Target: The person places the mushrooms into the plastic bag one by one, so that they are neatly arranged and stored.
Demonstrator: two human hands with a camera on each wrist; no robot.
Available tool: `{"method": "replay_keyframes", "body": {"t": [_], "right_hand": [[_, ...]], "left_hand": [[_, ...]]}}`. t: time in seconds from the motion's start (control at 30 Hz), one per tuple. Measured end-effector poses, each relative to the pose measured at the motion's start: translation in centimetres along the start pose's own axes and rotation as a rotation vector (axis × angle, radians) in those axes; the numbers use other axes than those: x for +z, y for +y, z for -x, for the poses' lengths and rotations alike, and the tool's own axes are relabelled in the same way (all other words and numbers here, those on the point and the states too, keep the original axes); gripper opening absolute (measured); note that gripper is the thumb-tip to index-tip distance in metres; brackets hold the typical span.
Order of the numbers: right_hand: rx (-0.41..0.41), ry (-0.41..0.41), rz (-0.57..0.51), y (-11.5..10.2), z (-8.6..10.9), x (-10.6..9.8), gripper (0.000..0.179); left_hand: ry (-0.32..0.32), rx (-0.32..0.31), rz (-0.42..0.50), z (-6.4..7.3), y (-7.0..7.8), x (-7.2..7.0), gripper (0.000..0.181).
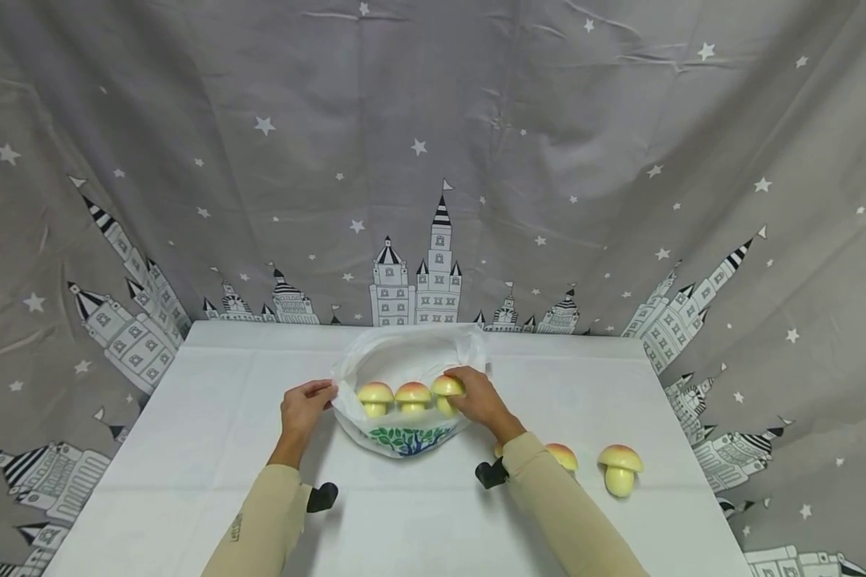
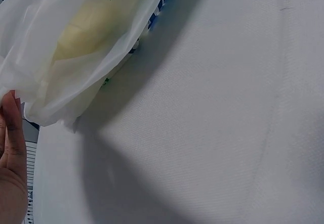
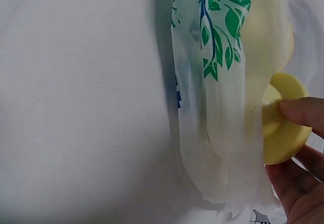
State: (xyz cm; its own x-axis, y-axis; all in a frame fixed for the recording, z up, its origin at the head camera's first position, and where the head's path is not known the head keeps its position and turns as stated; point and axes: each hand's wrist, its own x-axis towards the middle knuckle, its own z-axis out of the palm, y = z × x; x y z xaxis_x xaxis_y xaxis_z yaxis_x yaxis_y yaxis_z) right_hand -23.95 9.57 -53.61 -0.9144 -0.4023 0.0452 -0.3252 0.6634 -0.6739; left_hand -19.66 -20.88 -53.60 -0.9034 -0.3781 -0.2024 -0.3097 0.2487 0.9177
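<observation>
A white plastic bag [image 1: 361, 429] with a green and blue tree print lies with its mouth spread on the table. Two toy mushrooms, yellow with reddish tops, sit side by side inside: one mushroom [image 1: 376, 393] at left, another mushroom [image 1: 413, 393] in the middle. My left hand [image 1: 305, 410] pinches the bag's left rim; in the left wrist view that hand [image 2: 11, 158] shows at the edge. With thumb and fingers, my right hand [image 1: 479, 399] grips a third mushroom [image 1: 445, 386] at the bag's right side. The right wrist view shows its yellow cap [image 3: 291, 138] partly behind the plastic.
On the white table [image 1: 397, 529], a mushroom [image 1: 621, 469] stands at the right. Another mushroom [image 1: 563, 456] is partly hidden by the right sleeve [image 1: 563, 501], and a sliver of one more shows beside the wrist. A grey curtain [image 1: 505, 160] with castles hangs behind.
</observation>
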Motion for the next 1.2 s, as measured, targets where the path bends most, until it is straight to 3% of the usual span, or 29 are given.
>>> {"method": "replay_keyframes", "body": {"t": [0.63, 1.0, 1.1, 1.2], "right_hand": [[0.023, -0.07, 0.046, 0.2, 0.0, 0.0, 0.047], [0.011, -0.009, 0.009, 0.0, 0.7, -1.1, 0.048], [-0.005, 0.027, -0.04, 0.1, 0.9, -1.6, 0.044], [-0.024, 0.066, -0.087, 0.4, 1.1, -2.2, 0.041]], "left_hand": [[0.001, -0.016, 0.001, 0.1, -0.2, 0.3, 0.028], [-0.005, -0.032, 0.002, 0.3, 0.3, 0.3, 0.03], [0.011, -0.04, -0.006, -0.4, -0.6, 0.4, 0.03], [0.022, -0.02, -0.061, -2.4, -3.0, 0.7, 0.031]]}}
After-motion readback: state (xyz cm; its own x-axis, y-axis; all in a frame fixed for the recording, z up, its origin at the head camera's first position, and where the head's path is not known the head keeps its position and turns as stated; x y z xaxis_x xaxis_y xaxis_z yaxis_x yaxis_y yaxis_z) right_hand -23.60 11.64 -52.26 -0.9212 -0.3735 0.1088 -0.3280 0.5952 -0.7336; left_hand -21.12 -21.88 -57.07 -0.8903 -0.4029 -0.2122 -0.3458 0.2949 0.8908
